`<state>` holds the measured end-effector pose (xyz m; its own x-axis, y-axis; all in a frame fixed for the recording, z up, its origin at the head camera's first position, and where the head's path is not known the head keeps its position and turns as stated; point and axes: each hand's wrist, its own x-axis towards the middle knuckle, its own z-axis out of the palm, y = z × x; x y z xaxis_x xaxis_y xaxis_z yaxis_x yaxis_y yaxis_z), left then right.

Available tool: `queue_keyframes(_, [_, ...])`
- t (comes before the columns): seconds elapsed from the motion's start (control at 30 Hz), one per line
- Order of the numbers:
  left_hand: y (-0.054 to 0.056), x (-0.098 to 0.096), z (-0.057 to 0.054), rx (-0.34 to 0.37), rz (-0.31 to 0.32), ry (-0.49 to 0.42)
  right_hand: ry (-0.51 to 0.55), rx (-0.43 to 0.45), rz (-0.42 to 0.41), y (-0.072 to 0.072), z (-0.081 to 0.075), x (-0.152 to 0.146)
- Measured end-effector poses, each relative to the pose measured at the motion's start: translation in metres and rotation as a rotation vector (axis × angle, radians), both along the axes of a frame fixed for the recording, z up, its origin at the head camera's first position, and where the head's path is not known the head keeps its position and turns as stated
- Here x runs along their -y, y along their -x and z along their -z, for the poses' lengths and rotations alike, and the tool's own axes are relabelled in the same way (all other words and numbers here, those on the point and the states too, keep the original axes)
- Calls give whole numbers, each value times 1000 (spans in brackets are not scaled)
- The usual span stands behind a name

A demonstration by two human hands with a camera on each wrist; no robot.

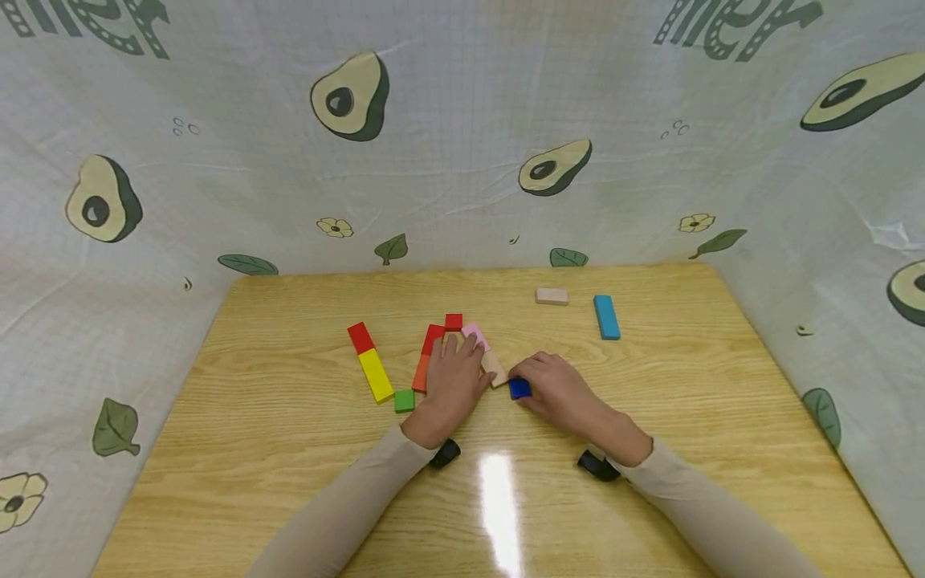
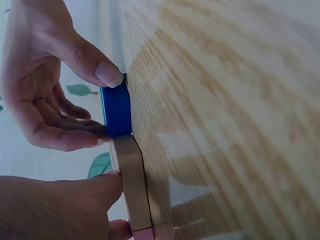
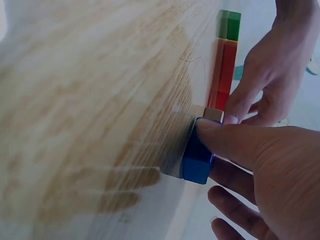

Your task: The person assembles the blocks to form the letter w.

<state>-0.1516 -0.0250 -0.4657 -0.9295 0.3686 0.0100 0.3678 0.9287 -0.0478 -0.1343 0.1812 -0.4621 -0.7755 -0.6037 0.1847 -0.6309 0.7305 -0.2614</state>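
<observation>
My right hand (image 1: 560, 389) pinches a small blue block (image 1: 519, 388) between thumb and fingers, down on the table. In the left wrist view the blue block (image 2: 118, 111) stands against the end of a plain wooden block (image 2: 135, 185). My left hand (image 1: 454, 381) lies with fingers stretched forward over the pieces, its thumb at the plain wooden block (image 1: 495, 368) and fingertips by the pink block (image 1: 473, 334). A red block (image 1: 432, 338) and an orange block (image 1: 421, 373) slant along its left side, the orange one partly covered. At the top sits a red square block (image 1: 454, 322).
Left of the hands, a red block (image 1: 360, 337) and a yellow block (image 1: 376, 376) form a slanted line, with a green square block (image 1: 405, 400) near its lower end. Farther back right lie a pale wooden block (image 1: 552, 296) and a light blue block (image 1: 607, 317). A patterned cloth (image 1: 448, 177) stands behind the table.
</observation>
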Motion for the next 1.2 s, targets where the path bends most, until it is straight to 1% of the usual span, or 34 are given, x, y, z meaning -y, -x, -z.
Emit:
queue_keyframes(0.17, [1,0,1,12,-2,16,9,13,21,3,-4,-7])
queue_keyframes(0.4, [2,1,2,33,-8,0,26,-20,95,16,-11,-34])
queue_keyframes(0.57, [1,2,3,12,1,-18,35,-11,160,28,-16,-62])
queue_keyframes(0.77, [1,1,4,-18,2,-22,11,22,232,40,-20,-95])
queue_keyframes(0.97, [2,1,4,-20,-7,-6,-18,55,247,52,-18,-120])
queue_keyframes(1.2, [1,1,4,0,-9,-25,-80,118,261,64,-15,-137])
